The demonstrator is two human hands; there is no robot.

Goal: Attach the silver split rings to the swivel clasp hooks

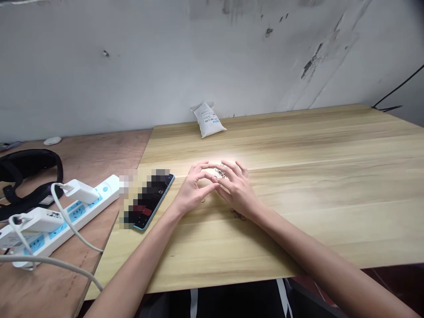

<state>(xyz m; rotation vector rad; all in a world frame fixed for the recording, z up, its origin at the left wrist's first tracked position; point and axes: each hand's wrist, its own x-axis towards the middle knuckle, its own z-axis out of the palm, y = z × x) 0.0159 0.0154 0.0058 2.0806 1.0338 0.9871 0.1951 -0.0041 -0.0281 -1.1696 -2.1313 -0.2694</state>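
Observation:
My left hand point(194, 187) and my right hand point(238, 187) meet above the wooden table, thumb and index fingertips pinched together at one spot. A small metal ring point(215, 177) shows at the meeting fingertips; most of what they grip is covered by the fingers. Behind the fingers lies a small pile of metal rings point(220, 172), partly hidden by my right hand. One loose ring point(203, 200) rests on the wood just below my left hand. Another cluster of rings point(237, 214) lies beside my right wrist.
A phone point(154, 201), partly blurred out, lies left of my left hand. Against the wall leans a white packet point(208, 120). A power strip point(77, 214) with plugged chargers and cables, plus a black strap-like headset point(29, 176), occupies the brown table at left.

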